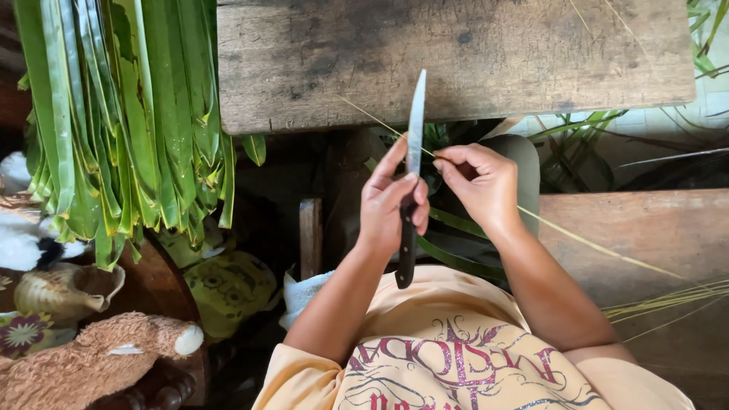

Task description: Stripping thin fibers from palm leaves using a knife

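**Knife against a leaf rib**

Well to the left of my hands, a thick bundle of long green leaves [125, 114] hangs down, and below it sit a small woven basket [64, 288] and a brown plush toy [91, 361]. My left hand [391, 201] is clenched around the dark handle of a knife [414, 144], its blade standing upright with the tip above my fingers. Just beside it, my right hand [478, 182] pinches a thin pale leaf rib [600, 247] between thumb and fingertips; the rib touches the blade and trails away past my right wrist. Beyond both hands lies a worn wooden board [456, 53]. To the right of my right forearm is a wooden bench [653, 228] with more loose ribs [668, 300] on it.
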